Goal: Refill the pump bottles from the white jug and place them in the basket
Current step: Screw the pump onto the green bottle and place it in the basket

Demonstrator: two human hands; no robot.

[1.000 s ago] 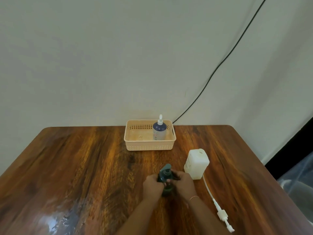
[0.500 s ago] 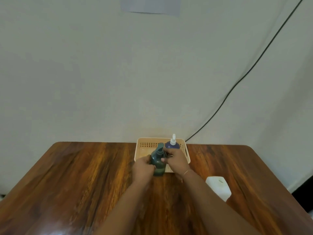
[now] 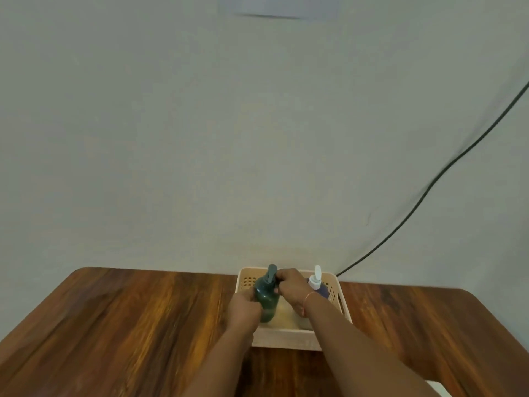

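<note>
The tan basket point(image 3: 286, 338) sits at the far edge of the wooden surface point(image 3: 128, 325), just right of the frame's centre, with its back wall close to the wall of the room. Inside it, the right end is taken by a dark blue bottle point(image 3: 316, 277) with a white pump. The middle of the basket floor shows bare between that bottle and the one I am holding. Wide bare wood lies to the left of the basket, and a narrower stretch to its right.

Both my forearms reach up from the bottom of the frame. My left hand point(image 3: 243, 309) is wrapped round the lower body of the dark green pump bottle point(image 3: 267, 296), crossing the basket's left wall. My right hand point(image 3: 290, 286) is closed on the bottle's neck just under the pump head; a thin bracelet point(image 3: 307, 296) circles that wrist. The green bottle is upright in the left part of the basket. I cannot tell whether its base touches the basket floor.

The surface is glossy, reddish-brown wood with rounded far corners. Behind it is a plain pale wall, and a dark cable point(image 3: 429, 184) runs down it from the right edge of the frame to the basket's back corner.
</note>
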